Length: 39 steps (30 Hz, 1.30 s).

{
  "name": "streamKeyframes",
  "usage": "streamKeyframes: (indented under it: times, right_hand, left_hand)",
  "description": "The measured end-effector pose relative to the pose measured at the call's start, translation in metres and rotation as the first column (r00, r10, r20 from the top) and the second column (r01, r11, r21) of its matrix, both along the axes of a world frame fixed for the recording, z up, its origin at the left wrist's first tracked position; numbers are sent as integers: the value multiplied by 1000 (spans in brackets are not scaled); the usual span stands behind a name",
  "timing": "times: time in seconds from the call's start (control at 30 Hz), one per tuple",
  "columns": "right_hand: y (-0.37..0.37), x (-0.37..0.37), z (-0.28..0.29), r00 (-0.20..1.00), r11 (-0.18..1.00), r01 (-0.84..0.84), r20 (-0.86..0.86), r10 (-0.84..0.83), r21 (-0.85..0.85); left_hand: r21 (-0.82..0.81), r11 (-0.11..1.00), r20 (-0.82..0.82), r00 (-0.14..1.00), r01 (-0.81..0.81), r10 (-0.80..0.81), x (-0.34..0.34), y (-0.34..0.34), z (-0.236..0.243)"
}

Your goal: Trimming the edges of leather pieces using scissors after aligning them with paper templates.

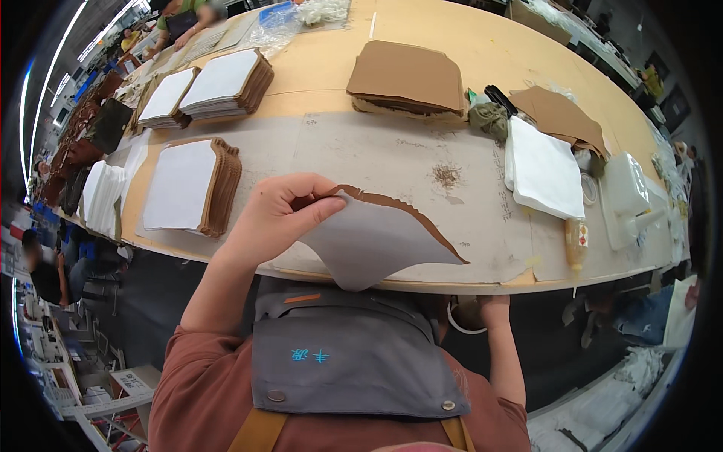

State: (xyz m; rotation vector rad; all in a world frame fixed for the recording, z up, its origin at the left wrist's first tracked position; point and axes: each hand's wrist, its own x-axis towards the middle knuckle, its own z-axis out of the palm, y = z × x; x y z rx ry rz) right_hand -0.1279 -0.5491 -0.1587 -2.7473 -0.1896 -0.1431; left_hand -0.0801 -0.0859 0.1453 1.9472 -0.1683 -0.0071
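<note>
Worktop: your broad yellow surface [316, 64], partly covered by marked grey paper, carries the piles around you.
White-faced stacks: three brown-edged piles [184, 184] stand to your left.
Brown panel stack: it sits [407, 75] toward the far side, smooth face up.
Grey-backed brown panel: raised over your near edge, this [369, 237] curves and droops, so expect something light, soft and leather-like, easily creased; pinch it by the brown-edged margin and support the loose corner.
White cloth stack: folded squares [542, 166] lie to your right.
White plastic container: beyond the cloth [629, 188]; you cannot see its contents.
Your left hand: thumb and fingers pinch the panel's upper-left edge [290, 207].
White-rimmed tub: below the edge [461, 325], brownish inside; substance unclear.
Your right hand: beside the tub [495, 301], fingers hidden, so you cannot tell its grip.
Clear bottle: yellowish contents, nozzle toward you [577, 245].
</note>
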Motion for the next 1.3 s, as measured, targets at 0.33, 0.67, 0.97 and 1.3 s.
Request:
streamKeyframes:
  times: [0.33,0.67,0.97,1.3]
  right_hand:
    - [21,-65,139,855,746,254,-503,124,616]
    - [115,-49,233,941,248,-212,129,312,945]
    - [180,-24,233,912,701,-411,259,319,582]
    - [173,-26,221,937,811,-347,137,321,471]
  left_hand:
    - [-101,988,-250,958,120,-142,3,-7,-15]
    - [-59,921,-569,744,386,-349,3,-40,3]
    - [-164,938,-668,666,304,-333,-27,-50,-31]
    - [-458,880,-706,550,126,-447,-43,-42,-63]
